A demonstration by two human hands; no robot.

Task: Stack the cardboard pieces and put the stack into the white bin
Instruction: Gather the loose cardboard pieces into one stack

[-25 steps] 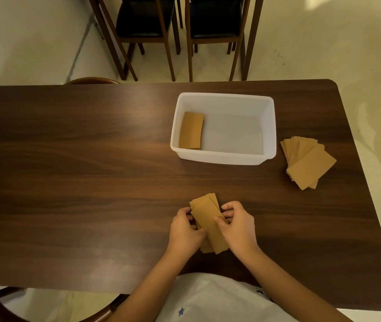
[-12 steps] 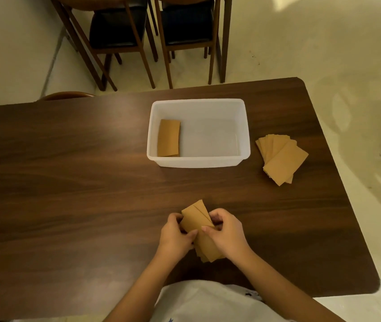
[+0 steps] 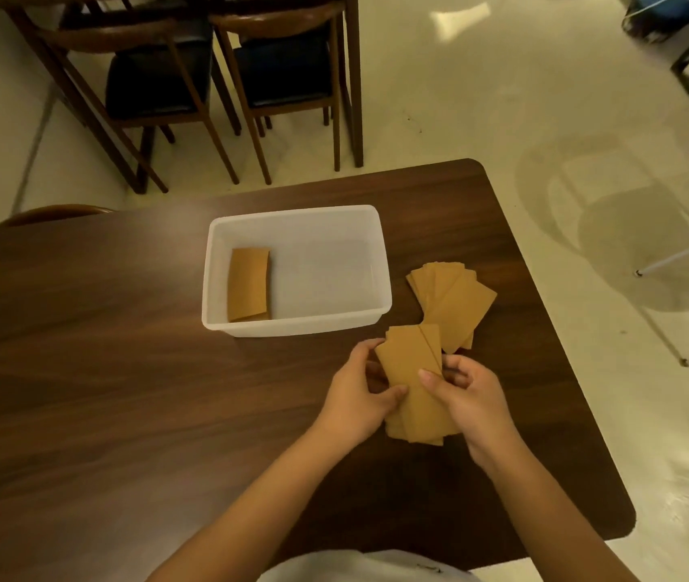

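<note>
A small stack of brown cardboard pieces [image 3: 412,373] sits between both hands, slightly fanned, over the near part of the table. My left hand [image 3: 357,392] grips its left edge and my right hand [image 3: 466,399] grips its right edge. The white bin [image 3: 380,262] stands just beyond, holding a cardboard stack [image 3: 249,283] against its left wall. A loose fanned pile of cardboard pieces [image 3: 454,300] lies on the table right of the bin, partly behind the held stack.
The dark wooden table [image 3: 103,371] ends close on the right, with its rounded corner near the loose pile. Two wooden chairs [image 3: 217,81] with dark seats stand on the pale floor beyond the table. A metal frame stands on the floor at right.
The view has swung toward the right. My hands with the held stack have moved right and forward, closer to the bin and the loose pile.
</note>
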